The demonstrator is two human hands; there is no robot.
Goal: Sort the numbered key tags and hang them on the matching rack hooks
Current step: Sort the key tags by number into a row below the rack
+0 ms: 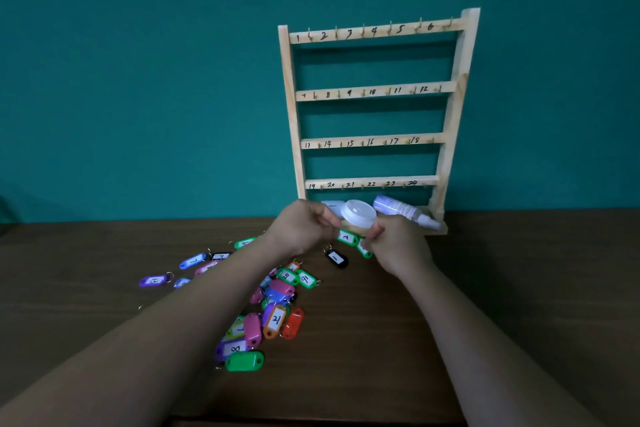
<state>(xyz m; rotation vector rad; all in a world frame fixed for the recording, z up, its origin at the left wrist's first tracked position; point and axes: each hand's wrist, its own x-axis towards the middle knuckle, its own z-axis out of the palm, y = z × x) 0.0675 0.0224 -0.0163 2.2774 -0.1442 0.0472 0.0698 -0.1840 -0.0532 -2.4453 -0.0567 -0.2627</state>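
A wooden rack [375, 90] with four rails of hooks numbered 1 to 24 stands against the teal wall; no tag hangs on it. In front of its base, my left hand [304, 225] pinches one end of a green tag marked 2 [347, 237]. My right hand [398, 243] grips a second green tag [364, 250], its number hidden. A black tag marked 1 [336, 258] lies on the table just below both hands. Several coloured tags [273, 305] lie in a heap under my left forearm, with others [194, 262] scattered to the left.
On the rack's base lie a white round lid [358, 213], a white spray bottle [403, 210] and a small white box [332, 206]. The dark wooden table [502, 288] stretches bare to the right of my right arm.
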